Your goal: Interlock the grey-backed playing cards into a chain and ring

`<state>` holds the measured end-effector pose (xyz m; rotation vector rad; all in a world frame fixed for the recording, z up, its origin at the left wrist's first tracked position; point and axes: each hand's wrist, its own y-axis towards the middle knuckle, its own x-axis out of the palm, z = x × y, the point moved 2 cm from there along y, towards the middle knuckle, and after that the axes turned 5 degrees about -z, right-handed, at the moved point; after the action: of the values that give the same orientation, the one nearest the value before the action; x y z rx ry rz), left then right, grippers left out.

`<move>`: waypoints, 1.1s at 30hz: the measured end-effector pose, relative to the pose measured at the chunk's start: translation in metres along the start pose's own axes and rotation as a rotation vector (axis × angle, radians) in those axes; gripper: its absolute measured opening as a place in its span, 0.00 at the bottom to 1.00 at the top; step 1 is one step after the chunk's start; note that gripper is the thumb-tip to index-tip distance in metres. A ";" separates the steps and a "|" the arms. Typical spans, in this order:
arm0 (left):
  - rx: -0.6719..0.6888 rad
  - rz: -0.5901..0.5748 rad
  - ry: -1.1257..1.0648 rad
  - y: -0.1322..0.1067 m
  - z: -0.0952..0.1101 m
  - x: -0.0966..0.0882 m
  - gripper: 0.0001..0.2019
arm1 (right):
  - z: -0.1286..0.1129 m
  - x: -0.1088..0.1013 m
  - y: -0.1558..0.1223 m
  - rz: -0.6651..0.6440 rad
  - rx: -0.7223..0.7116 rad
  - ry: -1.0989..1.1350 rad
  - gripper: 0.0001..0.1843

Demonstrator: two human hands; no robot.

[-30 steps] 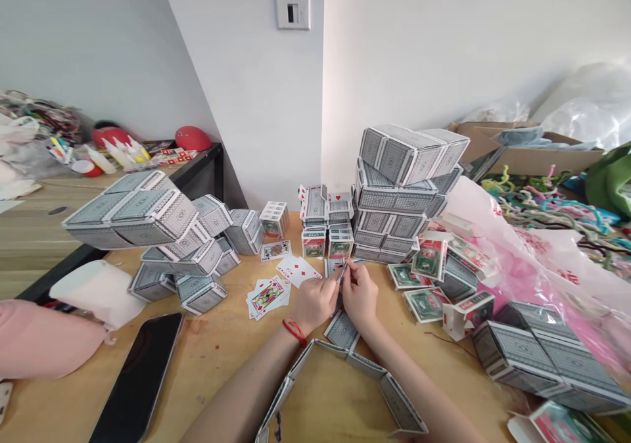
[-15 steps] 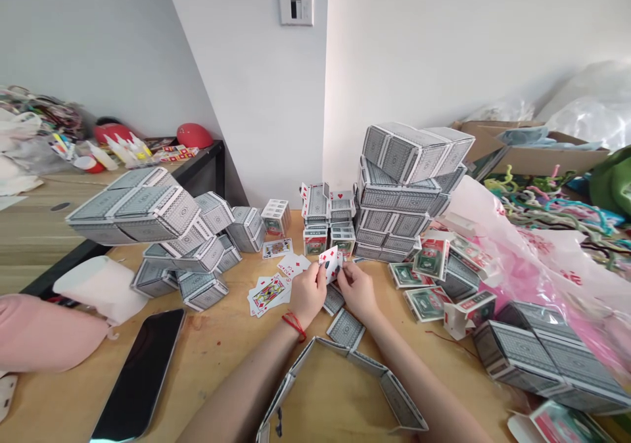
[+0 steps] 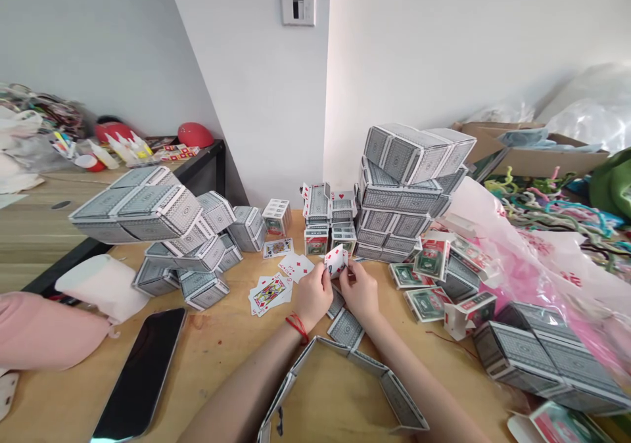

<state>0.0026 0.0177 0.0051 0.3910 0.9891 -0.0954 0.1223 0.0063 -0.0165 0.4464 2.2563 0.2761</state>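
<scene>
Both hands meet at the middle of a wooden table (image 3: 217, 357). My left hand (image 3: 313, 297), with a red string at the wrist, pinches a playing card (image 3: 336, 259) that stands face up with red pips. My right hand (image 3: 361, 293) is closed on the same card from the right. Under the hands lie grey-backed cards (image 3: 346, 328). Nearer to me a chain of joined cards (image 3: 345, 390) forms an open ring between my forearms. Loose face-up cards (image 3: 270, 292) lie just left of the hands.
Blocks built of grey-backed cards are piled at the left (image 3: 162, 226) and stacked at the back (image 3: 409, 193); more lie at the right (image 3: 537, 357). Card boxes (image 3: 431, 282), a dark phone (image 3: 140, 371), a pink plastic bag (image 3: 532, 259) and a pink object (image 3: 44, 334) surround the work area.
The card between my hands has been raised and turned so its red-pip face now shows; one second ago it was seen edge-on. The hands have stayed in nearly the same place.
</scene>
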 end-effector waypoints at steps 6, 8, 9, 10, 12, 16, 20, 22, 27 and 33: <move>-0.047 -0.028 0.015 0.001 -0.003 -0.002 0.06 | -0.001 0.002 0.000 -0.033 0.026 0.107 0.13; 0.003 -0.028 -0.002 0.001 -0.002 -0.001 0.07 | -0.001 0.001 0.000 -0.027 0.028 0.112 0.13; 0.032 -0.033 -0.021 0.001 -0.001 -0.001 0.07 | -0.001 0.001 0.001 -0.023 0.032 0.112 0.12; 0.062 -0.041 -0.048 0.000 0.000 0.000 0.07 | -0.001 0.001 0.001 -0.016 0.037 0.112 0.12; 0.112 -0.064 -0.111 0.000 0.001 0.001 0.07 | -0.001 0.000 0.002 -0.004 0.045 0.106 0.12; 0.118 -0.077 -0.188 0.001 0.002 0.002 0.06 | -0.001 -0.002 0.001 0.023 0.044 0.089 0.12; 0.009 -0.063 -0.255 0.003 0.000 -0.003 0.04 | -0.002 -0.007 0.003 -0.001 0.075 0.293 0.14; -0.024 -0.065 -0.319 0.005 0.000 -0.006 0.03 | 0.000 -0.007 0.005 -0.031 0.148 0.493 0.17; -0.048 -0.076 -0.420 0.007 -0.001 -0.008 0.03 | 0.002 -0.002 0.011 -0.237 0.347 1.021 0.19; -0.044 -0.127 -0.607 0.007 -0.002 -0.005 0.05 | -0.005 -0.005 0.010 -0.566 0.430 1.252 0.17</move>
<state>-0.0005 0.0243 0.0100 0.2344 0.4141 -0.2893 0.1236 0.0133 -0.0064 -0.3014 3.5480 -0.3524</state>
